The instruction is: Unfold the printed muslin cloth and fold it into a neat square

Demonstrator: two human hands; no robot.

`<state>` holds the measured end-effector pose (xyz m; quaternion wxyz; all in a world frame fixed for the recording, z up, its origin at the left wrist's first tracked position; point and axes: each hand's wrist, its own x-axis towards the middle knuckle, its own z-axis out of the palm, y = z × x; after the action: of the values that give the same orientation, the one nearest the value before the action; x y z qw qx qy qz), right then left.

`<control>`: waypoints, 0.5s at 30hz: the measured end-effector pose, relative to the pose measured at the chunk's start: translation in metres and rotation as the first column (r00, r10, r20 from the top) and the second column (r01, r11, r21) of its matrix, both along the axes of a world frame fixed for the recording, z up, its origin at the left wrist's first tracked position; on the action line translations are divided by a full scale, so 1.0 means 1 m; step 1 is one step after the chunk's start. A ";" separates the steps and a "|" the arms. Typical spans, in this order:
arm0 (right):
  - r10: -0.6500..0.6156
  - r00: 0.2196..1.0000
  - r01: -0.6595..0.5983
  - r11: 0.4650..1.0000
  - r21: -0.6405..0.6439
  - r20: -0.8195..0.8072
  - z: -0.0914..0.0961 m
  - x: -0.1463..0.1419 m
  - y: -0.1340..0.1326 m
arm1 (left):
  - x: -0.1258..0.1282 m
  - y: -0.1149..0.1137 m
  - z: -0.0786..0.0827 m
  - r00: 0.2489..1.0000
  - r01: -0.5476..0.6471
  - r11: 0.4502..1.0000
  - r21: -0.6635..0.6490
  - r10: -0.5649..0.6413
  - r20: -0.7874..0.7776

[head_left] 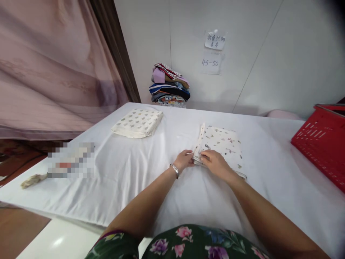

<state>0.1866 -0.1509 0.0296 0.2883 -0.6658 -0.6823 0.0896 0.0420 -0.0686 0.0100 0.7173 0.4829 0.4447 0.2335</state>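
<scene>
You're prob. squaring the fold on the cloth point(225, 142) at 1 o'clock; next move calls for edges kept flush. L to R: other cloth point(139, 122) at 11, folded; your L hand point(184, 160) nearly closed, gripping the cloth's 8 o'clock corner; R hand point(215, 162) half-curled on top, can't tell if it's pinching.

Before you, a printed cloth point(225, 140) looks matt and soft. Beneath it spreads a creased, matt fabric cover point(129, 169). Left of it: your glossy metal bracelet point(175, 171) and, farther, matt folded fabric point(137, 122). Right of it: a smooth plastic basket point(320, 144). Behind it: paper signs point(215, 41) on a smooth wall point(256, 32).
</scene>
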 end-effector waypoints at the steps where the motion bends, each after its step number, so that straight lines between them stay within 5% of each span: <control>1: -0.007 0.999 0.006 0.999 0.031 0.043 -0.003 -0.002 0.001 | -0.001 -0.003 -0.002 1.000 -0.016 1.000 0.017 0.015 0.014; 6: -0.021 0.993 0.010 0.996 0.091 0.117 -0.017 -0.007 -0.001 | 0.000 -0.008 -0.010 0.998 -0.055 0.993 0.106 0.050 0.048; 15: -0.041 0.999 0.043 0.986 0.161 -0.010 -0.029 -0.004 -0.004 | -0.004 -0.010 -0.016 1.000 0.003 0.948 0.318 0.003 -0.019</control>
<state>0.1822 -0.1551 0.0006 0.3453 -0.6543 -0.6721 0.0305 0.0380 -0.0791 -0.0063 0.6260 0.5943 0.4080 0.2974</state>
